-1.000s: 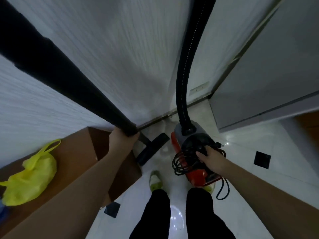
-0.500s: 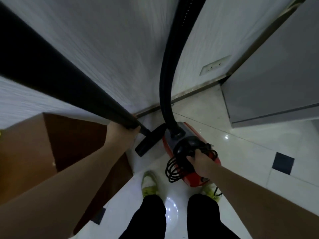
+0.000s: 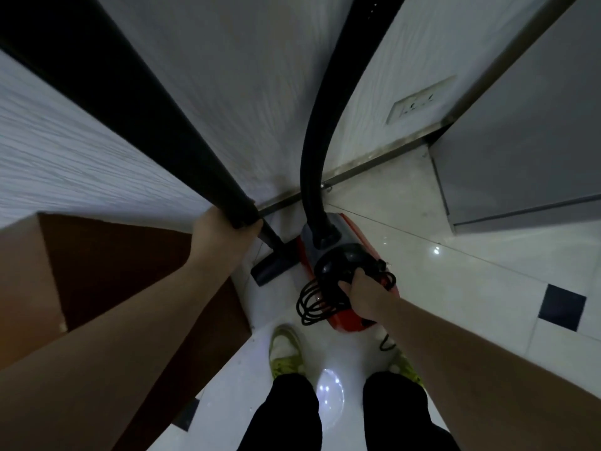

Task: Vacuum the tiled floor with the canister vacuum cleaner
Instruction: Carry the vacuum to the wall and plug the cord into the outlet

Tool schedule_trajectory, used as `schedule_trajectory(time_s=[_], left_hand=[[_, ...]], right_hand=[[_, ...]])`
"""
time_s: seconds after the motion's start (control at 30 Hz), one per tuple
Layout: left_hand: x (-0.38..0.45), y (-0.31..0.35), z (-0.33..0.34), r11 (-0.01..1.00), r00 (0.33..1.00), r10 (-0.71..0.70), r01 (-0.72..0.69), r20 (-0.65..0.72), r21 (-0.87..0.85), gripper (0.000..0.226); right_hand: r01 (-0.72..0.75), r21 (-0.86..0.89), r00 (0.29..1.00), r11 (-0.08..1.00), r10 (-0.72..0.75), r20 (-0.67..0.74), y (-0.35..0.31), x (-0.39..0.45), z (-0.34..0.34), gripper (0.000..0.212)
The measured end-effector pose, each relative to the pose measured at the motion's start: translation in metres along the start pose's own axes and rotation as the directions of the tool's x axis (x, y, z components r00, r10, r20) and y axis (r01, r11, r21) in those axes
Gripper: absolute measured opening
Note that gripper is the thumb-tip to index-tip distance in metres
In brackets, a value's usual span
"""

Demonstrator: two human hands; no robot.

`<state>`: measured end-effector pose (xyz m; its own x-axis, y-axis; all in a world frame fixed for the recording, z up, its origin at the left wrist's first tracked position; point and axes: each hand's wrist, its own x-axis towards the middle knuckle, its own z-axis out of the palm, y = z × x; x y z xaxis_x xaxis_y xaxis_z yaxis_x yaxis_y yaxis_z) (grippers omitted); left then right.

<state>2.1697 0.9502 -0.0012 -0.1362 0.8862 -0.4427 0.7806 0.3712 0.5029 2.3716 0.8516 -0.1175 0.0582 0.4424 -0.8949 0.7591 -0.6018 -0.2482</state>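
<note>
Looking down, we see the glossy white tiled floor [image 3: 471,281] with small dark squares, and on it the red and grey canister vacuum cleaner [image 3: 344,255], near the textured wall. Our left hand [image 3: 221,236] grasps the smooth black wand [image 3: 156,125]. Our right hand [image 3: 364,294] clasps the canister's black handle beside the looped cord [image 3: 312,304].

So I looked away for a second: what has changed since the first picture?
The view swung right: the yellow bag has left the picture and a wall socket has come in. The canister and floor head sit nearer the wall's foot. Unchanged: the left hand grips the wand, and the right hand holds the canister's handle with the coiled cord.
</note>
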Motion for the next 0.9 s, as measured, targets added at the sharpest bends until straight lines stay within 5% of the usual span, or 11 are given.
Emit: schedule_trajectory(time_s=[0.37,0.57,0.67,0.77,0.83,0.9], left_hand=[[0.006,0.006,0.012,0.97,0.992,-0.126,0.116,-0.031,-0.216,0.036],[0.006,-0.002,0.021,0.947,0.99,-0.138,0.128,-0.015,-0.295,0.037],[0.003,-0.006,0.028,0.928,0.985,-0.171,0.151,-0.028,-0.342,0.045],[0.004,-0.018,0.042,0.877,0.955,-0.295,0.273,0.005,-0.396,0.047],[0.0,-0.028,0.054,0.948,0.957,-0.287,0.291,0.048,-0.13,0.042],[-0.01,-0.027,0.065,0.952,0.964,-0.208,0.161,0.163,0.261,0.036]], right_hand=[[0.153,-0.23,0.988,0.961,-0.142,0.061,0.029,0.006,0.0,0.051],[0.057,0.213,0.997,0.975,-0.043,-0.07,0.041,-0.002,0.001,0.035],[-0.079,0.547,0.997,0.833,0.066,0.044,0.034,-0.002,0.001,0.05],[-0.309,0.833,0.95,0.459,0.183,0.252,0.028,0.003,0.003,0.053],[-0.333,0.91,0.939,0.246,0.176,0.296,0.026,0.009,0.002,0.049],[-0.337,0.913,0.934,0.231,0.208,0.291,0.024,0.017,0.002,0.059]])
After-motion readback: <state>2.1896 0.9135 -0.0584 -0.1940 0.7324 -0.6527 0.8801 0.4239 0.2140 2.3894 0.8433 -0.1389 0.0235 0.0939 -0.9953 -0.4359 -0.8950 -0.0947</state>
